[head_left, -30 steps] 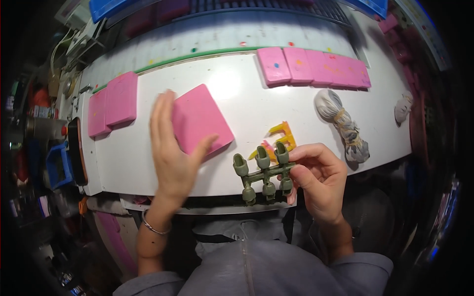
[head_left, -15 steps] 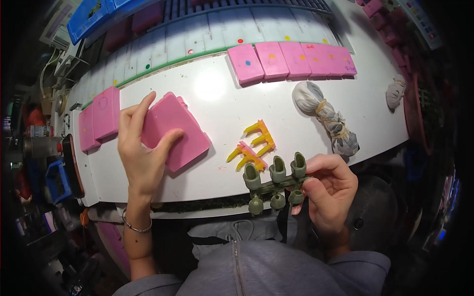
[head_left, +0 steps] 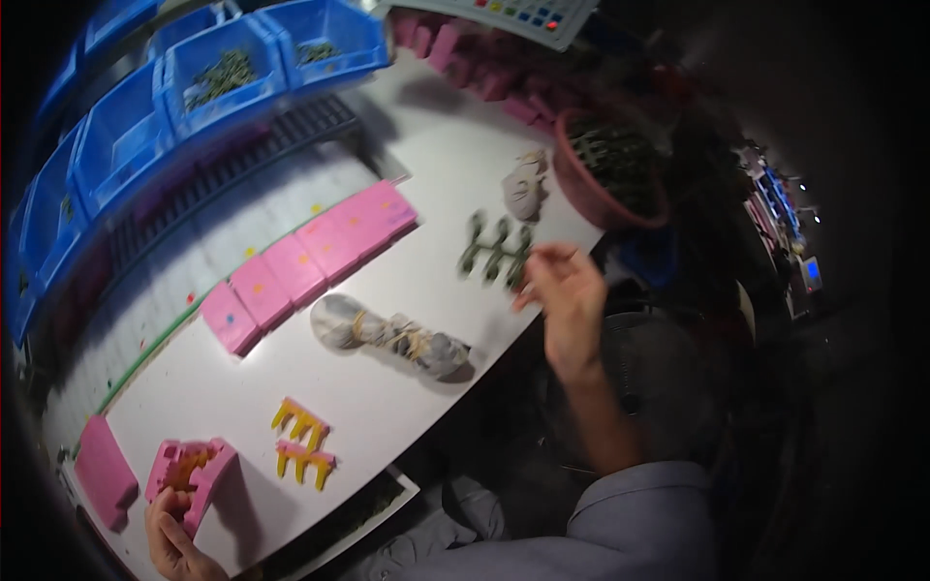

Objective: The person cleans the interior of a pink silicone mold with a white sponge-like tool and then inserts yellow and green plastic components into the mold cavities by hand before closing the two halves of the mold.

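In the lower left, my left hand (head_left: 176, 537) grips a pink rubber mould (head_left: 215, 473), tilted so that its hollowed, orange-yellow inner side shows. My right hand (head_left: 573, 300) is raised over the table's right edge, pinching one end of a dark green branched casting (head_left: 496, 254) with several cup-shaped ends, blurred by motion. Beyond that hand stands a reddish bowl (head_left: 578, 194) with many dark green pieces inside. Two yellow-and-pink pronged inserts (head_left: 302, 422) lie on the white table to the right of the mould.
A tied cloth bundle (head_left: 387, 339) lies mid-table; a smaller bundle (head_left: 524, 189) is beside the bowl. Pink mould blocks (head_left: 315, 254) form a row along the back, with another block (head_left: 105, 474) at far left. Blue bins (head_left: 225, 82) hang above, some holding green pieces.
The view has swung right. My right hand has carried the green casting rightward, toward the bowl. My left hand has turned the mould so its hollowed side shows.
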